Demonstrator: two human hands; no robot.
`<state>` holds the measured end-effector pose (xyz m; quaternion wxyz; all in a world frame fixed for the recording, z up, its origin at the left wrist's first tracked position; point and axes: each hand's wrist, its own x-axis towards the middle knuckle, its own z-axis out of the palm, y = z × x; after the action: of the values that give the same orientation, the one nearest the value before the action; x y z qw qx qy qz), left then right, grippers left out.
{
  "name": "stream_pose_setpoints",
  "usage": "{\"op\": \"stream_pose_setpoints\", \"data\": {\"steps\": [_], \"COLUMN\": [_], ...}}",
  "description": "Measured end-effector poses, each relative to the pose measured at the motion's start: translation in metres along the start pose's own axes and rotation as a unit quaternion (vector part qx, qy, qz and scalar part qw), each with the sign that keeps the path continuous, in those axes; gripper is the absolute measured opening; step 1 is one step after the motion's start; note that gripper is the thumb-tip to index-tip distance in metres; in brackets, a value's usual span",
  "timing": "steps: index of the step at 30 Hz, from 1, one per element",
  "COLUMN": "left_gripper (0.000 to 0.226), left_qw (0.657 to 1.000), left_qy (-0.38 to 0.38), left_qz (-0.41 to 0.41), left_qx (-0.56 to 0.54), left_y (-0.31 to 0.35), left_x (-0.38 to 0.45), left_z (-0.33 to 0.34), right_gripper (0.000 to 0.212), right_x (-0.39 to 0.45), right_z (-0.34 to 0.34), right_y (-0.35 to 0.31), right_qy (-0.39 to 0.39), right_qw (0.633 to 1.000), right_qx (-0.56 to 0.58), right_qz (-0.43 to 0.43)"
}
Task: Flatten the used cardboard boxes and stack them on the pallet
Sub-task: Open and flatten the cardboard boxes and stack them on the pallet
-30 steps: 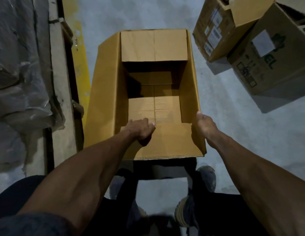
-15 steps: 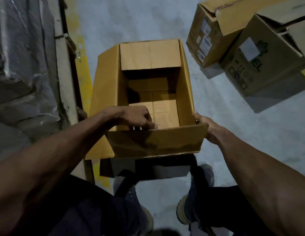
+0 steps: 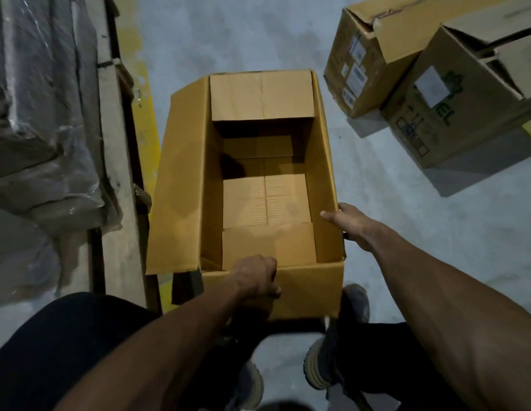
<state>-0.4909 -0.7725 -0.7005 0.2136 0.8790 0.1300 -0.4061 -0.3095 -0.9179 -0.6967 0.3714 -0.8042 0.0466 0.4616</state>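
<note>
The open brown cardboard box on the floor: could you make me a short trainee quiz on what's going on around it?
1. True or false: the open brown cardboard box is already flattened.
2. Which hand grips the box's near wall?
A. left hand
B. right hand
3. Fill in: beyond the open box, to the right, stand ___ more brown cardboard boxes with labels.

Key:
1. False; it stands open, its bottom flaps still closed.
2. A. The left hand's fingers curl over the near wall, while the right hand grips the right wall near the corner.
3. Two.
</note>
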Motion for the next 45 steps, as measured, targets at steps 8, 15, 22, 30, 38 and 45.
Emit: {"op": "stream_pose_setpoints", "data": {"steps": [8,15,22,30,38,45], "left_gripper": [0.015,0.021,0.032,0.058,0.056,0.070], "left_qw": [0.991,0.996,0.999,0.981,0.604,0.304], "left_qy": [0.103,0.036,-0.028,-0.010,0.155,0.154], "left_qz": [0.017,0.022,0.007,0.020,-0.061,-0.055], "left_qx": [0.086,0.078,0.037,-0.195,-0.779,-0.939], "left_y": [-0.003,-0.012,-0.012,-0.025,-0.036,-0.038], "left_x": [0.005,-0.026,-0.046,-0.005,0.092,0.160], "left_z": [0.017,0.035,0.040,-0.007,-0.122,-0.189], "right_gripper": [0.042,0.042,0.040,0.030,0.041,0.038], "right_x": [0.007,-0.027,-0.059,-0.031,0.043,0.072], "right_z": [0.018,0.042,0.057,0.040,0.020,0.033], "right_y": [0.001,0.021,0.033,0.009,-0.042,-0.038], "right_qy": [0.093,0.092,0.109,0.151,0.170,0.214], "right_qw": [0.980,0.981,0.979,0.976,0.977,0.969], "right_qx": [-0.175,-0.168,-0.168,-0.158,-0.119,-0.117], "right_qz": [-0.016,0.011,0.024,0.005,-0.047,-0.044]}}
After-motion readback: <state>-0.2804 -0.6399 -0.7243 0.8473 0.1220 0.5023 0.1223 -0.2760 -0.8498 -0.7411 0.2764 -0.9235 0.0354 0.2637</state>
